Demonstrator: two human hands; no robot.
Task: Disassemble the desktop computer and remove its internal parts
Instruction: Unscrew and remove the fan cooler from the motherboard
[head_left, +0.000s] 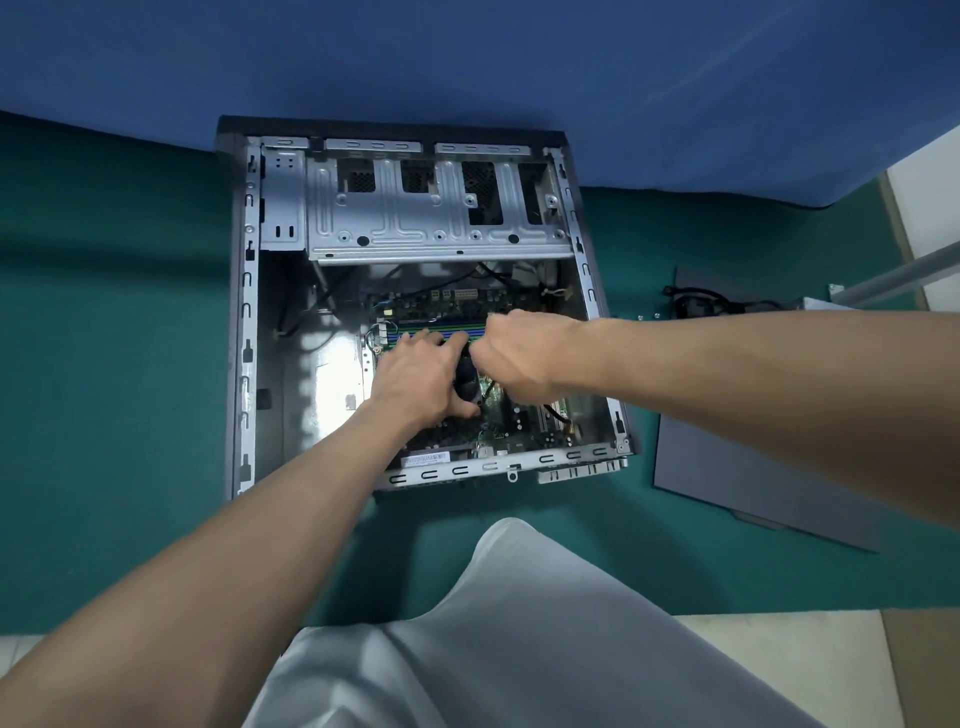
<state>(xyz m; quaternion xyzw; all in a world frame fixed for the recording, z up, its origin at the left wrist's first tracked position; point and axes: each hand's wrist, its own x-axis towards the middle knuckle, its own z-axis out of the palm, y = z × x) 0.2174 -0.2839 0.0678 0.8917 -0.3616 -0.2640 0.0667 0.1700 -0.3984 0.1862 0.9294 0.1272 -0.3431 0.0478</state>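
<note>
Teal matting (130, 364) lay under the desktop computer (243, 364), which sat in the middle of the scene, just ahead of my knees, with a blue cloth (467, 62) beyond it. It lay on its side with the open face turned up. Its long axis ran from near to far, the near end swung a little to the right. The drive cage (431, 213) was at the far end and the back edge was nearest me.

I judged the job started but well short of finished. The side panel (753, 467) was already off and lay flat on the mat to the right, well apart from the case, with a bundle of black cable (696, 304) at its far edge. The left part of the case floor showed bare metal (322, 374), so something may already have come out there. The motherboard (498, 436), the memory sticks (441, 326) and the cooler fan (467, 382) were all still in place, and the drive cage was still fixed.

My left hand (415, 374) gripped the cooler fan, fingers spread over its far side and thumb hooked round the near side. My right hand (519, 353) was clenched just beside it to the right. I could not tell what it pinched, if anything. A black lead (556, 413) ran out from under it.
</note>
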